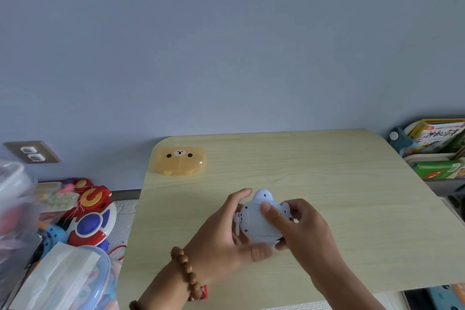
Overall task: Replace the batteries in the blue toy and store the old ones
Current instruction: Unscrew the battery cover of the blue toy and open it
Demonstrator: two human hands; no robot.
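Observation:
A small pale blue toy (254,224) is held underside up over the middle of the light wooden table (327,184). My left hand (221,234) cups it from the left and below, thumb under its near end. My right hand (299,229) grips it from the right, with the thumb pressed on the flat panel of the underside. That panel looks closed. No batteries are in sight. A yellow bear-face case (180,161) lies shut at the table's far left corner.
Left of the table on the floor lie a red, white and blue toy (90,219), a clear bin (70,282) with paper inside and plastic bags. Shelves of books (437,148) stand to the right. A small red item (204,292) sits at the near edge.

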